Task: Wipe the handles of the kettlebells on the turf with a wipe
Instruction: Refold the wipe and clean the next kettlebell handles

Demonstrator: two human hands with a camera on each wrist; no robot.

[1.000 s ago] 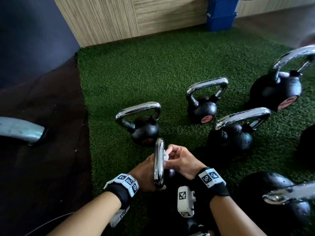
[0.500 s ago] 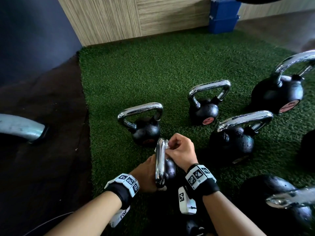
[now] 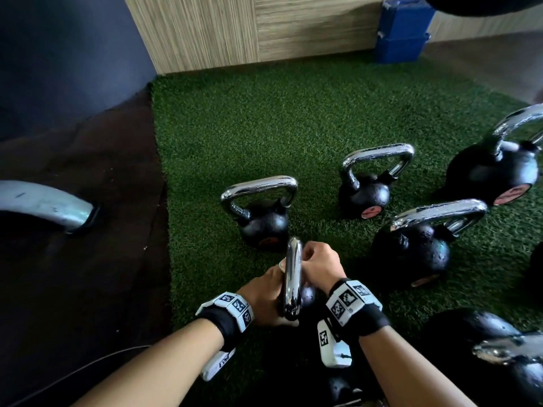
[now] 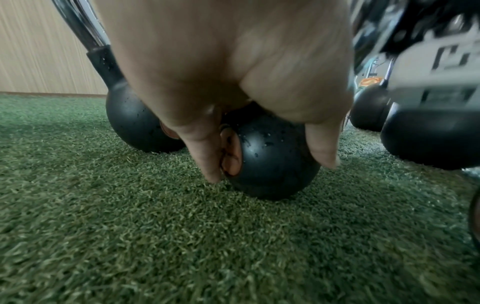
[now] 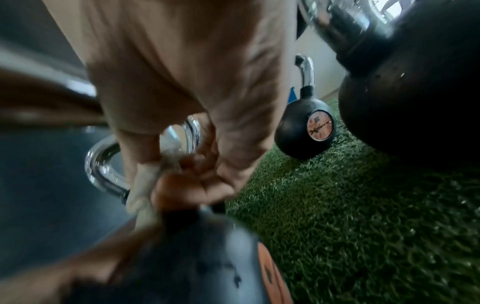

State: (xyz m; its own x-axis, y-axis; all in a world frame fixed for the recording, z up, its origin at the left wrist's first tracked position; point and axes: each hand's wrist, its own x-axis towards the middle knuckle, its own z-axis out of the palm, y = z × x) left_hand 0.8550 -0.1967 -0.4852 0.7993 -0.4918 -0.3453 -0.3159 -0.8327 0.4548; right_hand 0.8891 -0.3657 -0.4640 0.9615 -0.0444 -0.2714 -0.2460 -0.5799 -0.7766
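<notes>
The green turf is open at the far side, up to the wood wall, so a hand could go there. Close in, black kettlebells crowd the way: one just past the hands, two to the right, with thin strips of grass between them. A blue box sits by the wall

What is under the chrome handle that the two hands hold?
Under the chrome handle sits its black kettlebell ball on the green turf. The left hand and right hand cover most of it from above. The wipe is not clearly visible.
</notes>
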